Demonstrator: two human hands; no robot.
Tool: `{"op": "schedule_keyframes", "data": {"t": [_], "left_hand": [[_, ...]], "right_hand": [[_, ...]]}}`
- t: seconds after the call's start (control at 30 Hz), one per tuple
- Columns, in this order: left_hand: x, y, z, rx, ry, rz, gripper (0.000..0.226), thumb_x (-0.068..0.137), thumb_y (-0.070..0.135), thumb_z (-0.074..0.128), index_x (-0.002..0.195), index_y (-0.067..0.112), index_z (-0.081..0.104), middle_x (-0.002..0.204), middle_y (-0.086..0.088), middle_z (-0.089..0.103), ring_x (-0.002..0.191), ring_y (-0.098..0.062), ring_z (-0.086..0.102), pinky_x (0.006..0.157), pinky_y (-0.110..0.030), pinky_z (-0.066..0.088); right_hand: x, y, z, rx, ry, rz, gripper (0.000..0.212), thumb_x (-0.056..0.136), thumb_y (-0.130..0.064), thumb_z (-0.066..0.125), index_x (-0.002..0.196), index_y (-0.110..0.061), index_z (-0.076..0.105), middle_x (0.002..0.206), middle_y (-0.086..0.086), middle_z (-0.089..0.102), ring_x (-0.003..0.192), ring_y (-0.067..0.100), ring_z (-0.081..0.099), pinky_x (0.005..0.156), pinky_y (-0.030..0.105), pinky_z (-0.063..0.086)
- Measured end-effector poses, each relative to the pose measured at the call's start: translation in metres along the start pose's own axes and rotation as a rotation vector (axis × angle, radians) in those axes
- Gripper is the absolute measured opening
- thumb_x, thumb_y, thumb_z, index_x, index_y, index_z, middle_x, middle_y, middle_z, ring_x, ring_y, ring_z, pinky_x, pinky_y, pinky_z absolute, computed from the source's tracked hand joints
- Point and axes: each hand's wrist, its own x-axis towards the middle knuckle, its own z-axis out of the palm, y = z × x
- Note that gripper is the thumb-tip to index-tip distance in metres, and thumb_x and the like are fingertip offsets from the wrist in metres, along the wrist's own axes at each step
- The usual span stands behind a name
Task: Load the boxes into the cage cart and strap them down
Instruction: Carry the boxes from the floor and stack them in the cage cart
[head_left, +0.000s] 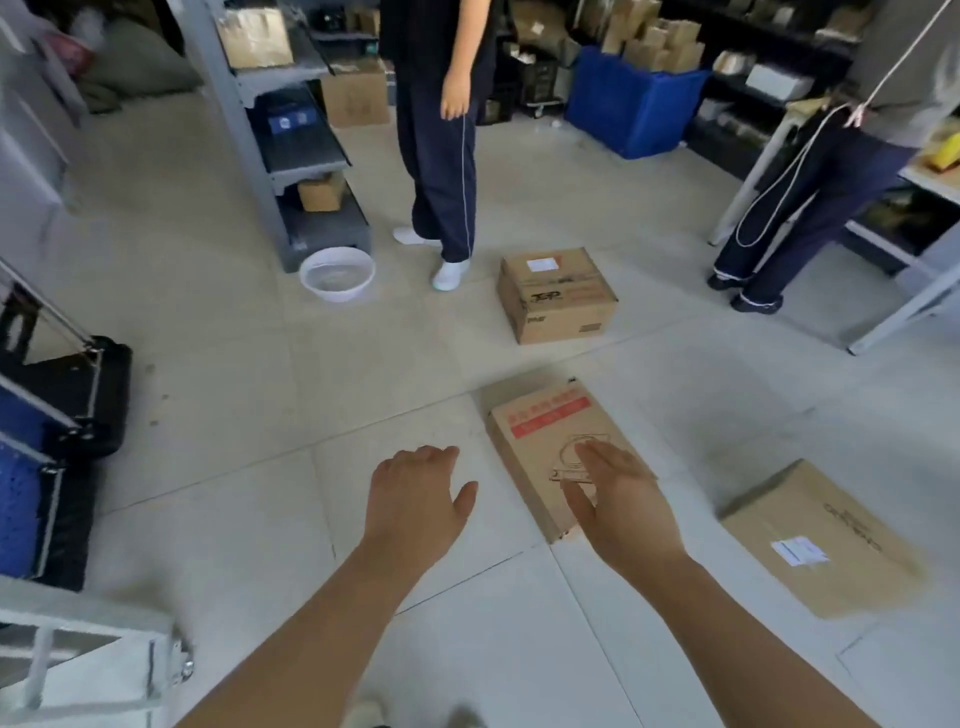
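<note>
A flat cardboard box with a red label (540, 431) lies on the tiled floor in front of me. My right hand (618, 493) hovers over its near end, fingers straight, holding nothing. My left hand (415, 493) is stretched out over the bare floor just left of that box, fingers relaxed and empty. A taller brown box (558, 296) sits farther off on the floor. Another flat box with a white label (821, 540) lies at the right. Part of the cage cart's white frame (93, 660) shows at the bottom left.
A person in dark trousers (441, 156) stands beyond the far box, and another person (810, 171) holding a rope stands at the right by a table. Grey shelving (280, 130), a white basin (337, 273), a blue bin (634, 104) and a black-and-blue cart (57, 415) surround the floor.
</note>
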Motion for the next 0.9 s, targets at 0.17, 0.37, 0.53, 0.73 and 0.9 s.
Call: {"op": "schedule_keyframes", "data": {"t": [0.17, 0.37, 0.53, 0.73, 0.9], "left_hand": [[0.055, 0.069, 0.033, -0.02, -0.051, 0.107, 0.048, 0.092, 0.053, 0.039, 0.13, 0.026, 0.05, 0.113, 0.007, 0.062, 0.098, -0.016, 0.058, 0.079, -0.028, 0.039], [0.138, 0.131, 0.067, -0.017, -0.09, 0.191, 0.048, 0.092, 0.054, 0.04, 0.127, 0.023, 0.052, 0.113, 0.004, 0.063, 0.097, -0.015, 0.06, 0.079, -0.027, 0.044], [0.213, 0.165, 0.098, -0.014, -0.148, 0.172, 0.048, 0.092, 0.054, 0.04, 0.128, 0.024, 0.051, 0.113, 0.005, 0.063, 0.096, -0.015, 0.059, 0.078, -0.028, 0.044], [0.276, 0.204, 0.156, -0.008, -0.229, 0.094, 0.052, 0.092, 0.053, 0.041, 0.136, 0.025, 0.045, 0.122, 0.004, 0.059, 0.104, -0.017, 0.057, 0.083, -0.03, 0.043], [0.307, 0.241, 0.233, 0.01, -0.278, -0.009, 0.056, 0.092, 0.054, 0.039, 0.14, 0.025, 0.041, 0.127, 0.005, 0.056, 0.109, -0.014, 0.055, 0.086, -0.028, 0.042]], "right_hand": [[0.015, 0.085, -0.01, 0.013, 0.03, 0.129, 0.045, 0.096, -0.034, 0.05, 0.134, -0.011, 0.051, 0.136, 0.003, 0.053, 0.128, 0.022, 0.043, 0.107, 0.033, 0.035], [0.072, 0.165, -0.006, 0.015, 0.035, 0.219, 0.039, 0.095, -0.031, 0.052, 0.128, -0.01, 0.055, 0.128, 0.004, 0.058, 0.121, 0.025, 0.048, 0.103, 0.031, 0.035], [0.136, 0.226, 0.008, 0.035, -0.029, 0.273, 0.046, 0.097, -0.035, 0.047, 0.137, -0.013, 0.048, 0.14, 0.003, 0.05, 0.133, 0.021, 0.039, 0.112, 0.03, 0.027], [0.197, 0.311, 0.041, 0.057, -0.095, 0.275, 0.043, 0.097, -0.033, 0.049, 0.134, -0.013, 0.051, 0.135, 0.005, 0.054, 0.128, 0.024, 0.043, 0.108, 0.03, 0.029], [0.244, 0.397, 0.093, 0.06, -0.184, 0.21, 0.044, 0.097, -0.034, 0.047, 0.136, -0.015, 0.048, 0.139, 0.005, 0.051, 0.132, 0.022, 0.039, 0.112, 0.031, 0.027]]}}
